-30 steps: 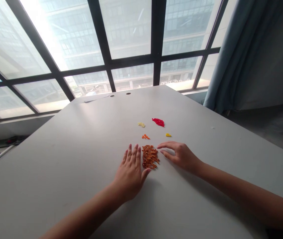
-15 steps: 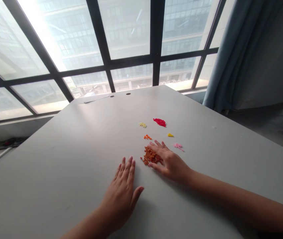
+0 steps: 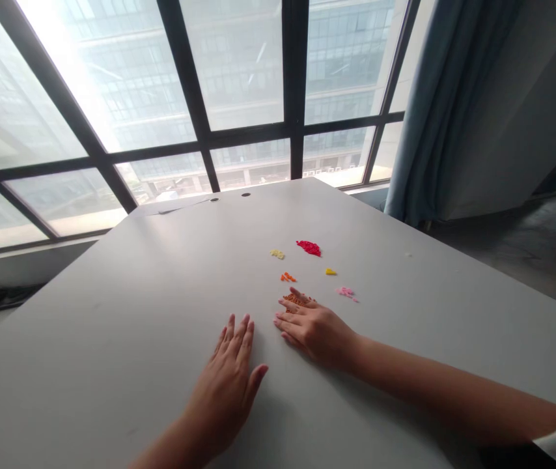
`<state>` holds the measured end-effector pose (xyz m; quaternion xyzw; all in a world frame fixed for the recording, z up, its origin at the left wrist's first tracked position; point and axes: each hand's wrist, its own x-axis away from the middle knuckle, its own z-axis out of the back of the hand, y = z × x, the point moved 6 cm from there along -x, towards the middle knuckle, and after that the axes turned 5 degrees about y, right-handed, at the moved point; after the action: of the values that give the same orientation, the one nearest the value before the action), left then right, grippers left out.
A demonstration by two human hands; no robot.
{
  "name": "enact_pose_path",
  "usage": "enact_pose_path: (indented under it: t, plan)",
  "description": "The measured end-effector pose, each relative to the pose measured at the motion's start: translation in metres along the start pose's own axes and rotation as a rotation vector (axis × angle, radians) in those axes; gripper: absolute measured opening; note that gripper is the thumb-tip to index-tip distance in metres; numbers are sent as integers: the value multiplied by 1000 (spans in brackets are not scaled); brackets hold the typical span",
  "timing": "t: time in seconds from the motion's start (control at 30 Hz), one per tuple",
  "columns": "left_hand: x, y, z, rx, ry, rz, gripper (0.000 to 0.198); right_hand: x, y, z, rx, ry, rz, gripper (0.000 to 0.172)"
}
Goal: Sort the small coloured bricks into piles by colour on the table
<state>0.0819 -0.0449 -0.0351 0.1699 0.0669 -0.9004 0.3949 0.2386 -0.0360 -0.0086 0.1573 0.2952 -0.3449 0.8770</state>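
A pile of small brown beads lies on the white table, its near part covered by my right hand. That hand rests palm down over the pile, fingers outstretched and pointing left. To its left my left hand lies flat on the tabletop, fingers extended and thumb apart, holding nothing. Just beyond the brown pile sit a few orange pieces. Pink pieces lie right of it, with a small yellow cluster farther back.
Farther off are a red pile and some pale yellow pieces. Two dark round holes, one a grommet, mark the far table edge. Behind stand a black-framed window and a blue-grey curtain at right.
My right hand has slid nearer and left over the brown beads, covering more of the pile. My left hand stays flat on the table. The camera view has shifted slightly.
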Motion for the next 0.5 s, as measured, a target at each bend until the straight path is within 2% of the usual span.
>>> enact_pose_path:
  t: [0.13,0.5]
  plan:
    - [2,-1,0,20,-29,10,62,5,-4,5,78,35,7,24]
    - [8,3,4,53,-60,7,61,9,2,4,15,-55,-124,32]
